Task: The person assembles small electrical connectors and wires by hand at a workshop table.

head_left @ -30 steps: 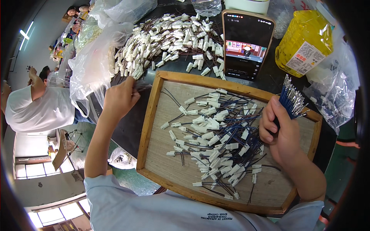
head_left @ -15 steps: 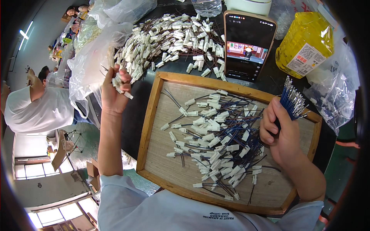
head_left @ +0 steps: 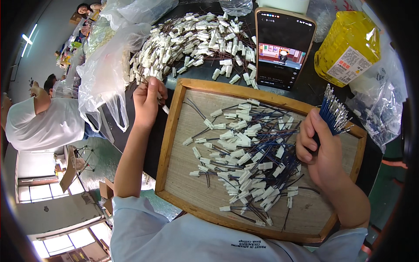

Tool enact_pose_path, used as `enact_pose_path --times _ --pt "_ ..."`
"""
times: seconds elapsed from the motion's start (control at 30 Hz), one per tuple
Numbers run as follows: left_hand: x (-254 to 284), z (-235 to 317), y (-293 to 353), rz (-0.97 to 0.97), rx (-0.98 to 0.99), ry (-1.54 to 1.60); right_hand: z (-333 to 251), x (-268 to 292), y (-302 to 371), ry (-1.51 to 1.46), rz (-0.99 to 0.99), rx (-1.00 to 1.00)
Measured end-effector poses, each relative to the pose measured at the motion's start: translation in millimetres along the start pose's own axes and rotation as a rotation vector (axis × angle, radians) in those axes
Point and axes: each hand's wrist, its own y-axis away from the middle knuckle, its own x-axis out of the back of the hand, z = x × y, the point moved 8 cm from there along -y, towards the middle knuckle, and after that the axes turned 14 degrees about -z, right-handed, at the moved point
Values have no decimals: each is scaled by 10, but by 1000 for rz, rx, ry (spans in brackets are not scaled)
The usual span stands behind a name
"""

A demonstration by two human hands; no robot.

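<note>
My left hand [head_left: 148, 101] is closed beside the tray's far left corner, at the near edge of a heap of white connectors [head_left: 187, 43] on brown wires. The tip of a white connector [head_left: 166, 109] sticks out from its fingers; the rest of what it holds is hidden. My right hand [head_left: 321, 146] is wrapped round a bundle of blue wires [head_left: 334, 111] with bare metal terminals pointing up and away, over the tray's right side. Between my hands, more white connectors [head_left: 244, 153] with blue and brown wires lie loosely piled in the wood-framed tray [head_left: 168, 144].
Behind the tray a phone [head_left: 283, 50] with a lit screen stands upright. Right of it are a bottle of yellow liquid [head_left: 349, 48] and a clear plastic bag [head_left: 377, 109]. Plastic bags [head_left: 102, 74] hang at the table's left. A person in a white shirt [head_left: 43, 122] sits farther left.
My left hand has moved right and a little nearer, toward the tray's corner, and turned so its back shows. Fewer connectors show in it. My right hand has barely moved.
</note>
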Motion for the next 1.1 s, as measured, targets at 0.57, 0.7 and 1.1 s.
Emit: enact_pose_path --times 0.57,0.7,1.1 --pt "98 11 94 156 107 476 -12 -8 -1 -6 -4 5" --pt "19 -105 59 178 212 901 0 -9 1 -6 8 -7" --pt "-197 91 -120 392 76 667 20 10 -22 33 7 -15"
